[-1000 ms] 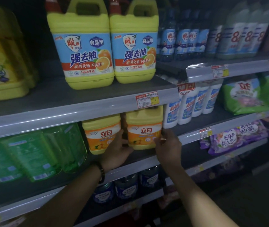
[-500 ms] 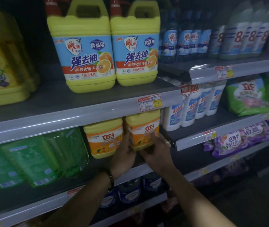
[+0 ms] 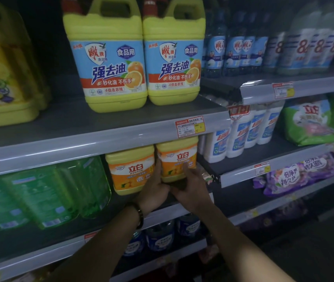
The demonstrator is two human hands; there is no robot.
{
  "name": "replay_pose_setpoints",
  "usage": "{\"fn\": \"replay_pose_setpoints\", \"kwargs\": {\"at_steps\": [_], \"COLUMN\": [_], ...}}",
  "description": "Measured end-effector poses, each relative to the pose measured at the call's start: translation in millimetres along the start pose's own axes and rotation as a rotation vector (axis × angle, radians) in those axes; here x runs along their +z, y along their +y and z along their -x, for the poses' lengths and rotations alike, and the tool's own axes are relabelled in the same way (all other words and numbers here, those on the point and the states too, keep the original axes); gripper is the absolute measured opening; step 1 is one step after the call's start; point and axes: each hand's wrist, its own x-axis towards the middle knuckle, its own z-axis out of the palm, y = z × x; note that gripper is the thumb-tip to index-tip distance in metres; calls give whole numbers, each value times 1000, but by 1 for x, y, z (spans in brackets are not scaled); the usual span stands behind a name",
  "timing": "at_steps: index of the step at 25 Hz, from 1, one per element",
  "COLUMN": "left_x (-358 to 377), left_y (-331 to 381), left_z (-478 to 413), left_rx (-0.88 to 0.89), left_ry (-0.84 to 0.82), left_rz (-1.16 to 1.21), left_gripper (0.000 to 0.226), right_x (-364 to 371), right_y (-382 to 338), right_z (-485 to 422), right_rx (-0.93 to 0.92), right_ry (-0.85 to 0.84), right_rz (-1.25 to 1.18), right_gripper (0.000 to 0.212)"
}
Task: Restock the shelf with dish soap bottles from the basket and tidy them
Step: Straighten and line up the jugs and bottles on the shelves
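Two yellow dish soap bottles with orange labels stand side by side on the middle shelf (image 3: 64,226). The left bottle (image 3: 130,169) stands free. The right bottle (image 3: 177,157) is gripped at its lower part by both hands: my left hand (image 3: 154,188) on its left side, my right hand (image 3: 190,188) on its front and right side. The bottle's base is hidden behind my fingers. Its top is hidden behind the upper shelf's edge. The basket is out of view.
Two big yellow jugs (image 3: 107,58) with blue labels stand on the upper shelf (image 3: 80,143). Green bottles (image 3: 46,190) fill the middle shelf's left. White bottles (image 3: 241,131), green bags (image 3: 312,121) and purple bags (image 3: 296,174) occupy the right-hand bay. Dark bottles (image 3: 160,239) sit below.
Both hands closed in from the bottle's two sides and now clasp its lower part together. The right bottle has shifted a little back and to the right.
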Motion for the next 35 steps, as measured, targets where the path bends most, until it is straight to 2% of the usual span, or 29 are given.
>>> {"fn": "replay_pose_setpoints", "kwargs": {"at_steps": [3, 6, 9, 12, 14, 16, 19, 22, 27, 30, 32, 34, 35], "left_x": [-1, -6, -21, -40, -49, -58, -68, -66, -67, -64, -61, -57, -55], "left_y": [3, 1, -21, -26, -16, -13, -11, -5, -13, -17, -20, -20, -18], "left_z": [4, 25, 51, 71, 76, 72, 61, 56, 59, 68, 74, 83, 87], "left_rx": [12, -22, 12, 16, -14, 5, 74, 45, -21, -23, -99, -204, -219], "left_ry": [4, 50, 325, 524, 534, 514, 487, 479, 454, 455, 468, 450, 434], "left_rz": [-22, -59, -145, -142, -147, -141, -27, 125, 240, 239, 191, 36, -28], "left_gripper": [96, 65, 49, 61, 74, 81, 78, 85, 72, 63, 59, 72, 77], "right_x": [-10, -11, 2, 11, 20, 29, 41, 45, 53, 50, 48, 50, 51], "right_y": [-10, -17, -31, -58, -72, -85, -93, -95, -100, -100, -103, -102, -101], "right_z": [7, 15, 20, 24, 22, 20, 17, 16, 21, 22, 25, 27, 29], "right_rx": [-26, -12, -7, -41, -61, -66, -102, -25, 6, 1, -32, -43, -50], "right_ry": [-34, 40, 147, 112, 75, 58, 88, 51, -22, -58, -56, -38, -33], "right_rz": [-2, 0, -68, -146, -223, -269, -298, -402, -450, -419, -408, -412, -412], "right_gripper": [97, 72, 48, 32, 22, 28, 59, 58, 69, 80, 93, 117, 118]}}
